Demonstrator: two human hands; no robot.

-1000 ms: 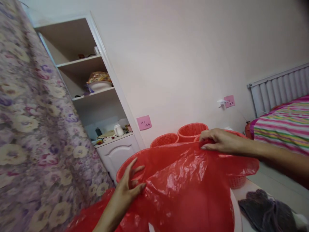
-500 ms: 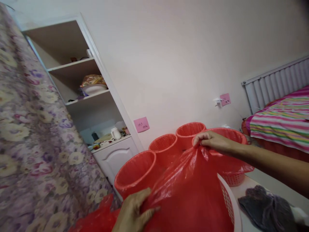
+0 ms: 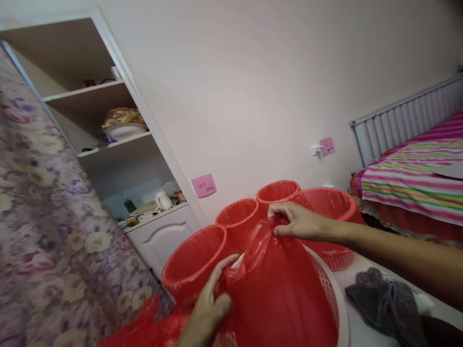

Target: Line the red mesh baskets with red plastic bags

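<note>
A red plastic bag (image 3: 278, 294) covers much of a pale pink perforated basket (image 3: 336, 299) in front of me. My right hand (image 3: 296, 221) pinches the gathered upper part of the bag above the basket's far side. At the basket's left side is my left hand (image 3: 210, 299), its thumb spread from its fingers, the fingertips touching the rim beside the bag. More red plastic (image 3: 148, 327) lies at the lower left, partly behind my left forearm.
Several red-lined baskets stand behind, among them a left one (image 3: 193, 260) and a larger right one (image 3: 333, 205). A dark grey cloth (image 3: 383, 299) lies on the white surface at right. A floral curtain (image 3: 43, 241) hangs left, beside a shelf cabinet (image 3: 159, 236). A bed (image 3: 415, 188) stands right.
My right hand has moved left and slightly down with the bag's gathered part. My left hand has risen to the rim, its thumb off the bag. The view has shifted a little right.
</note>
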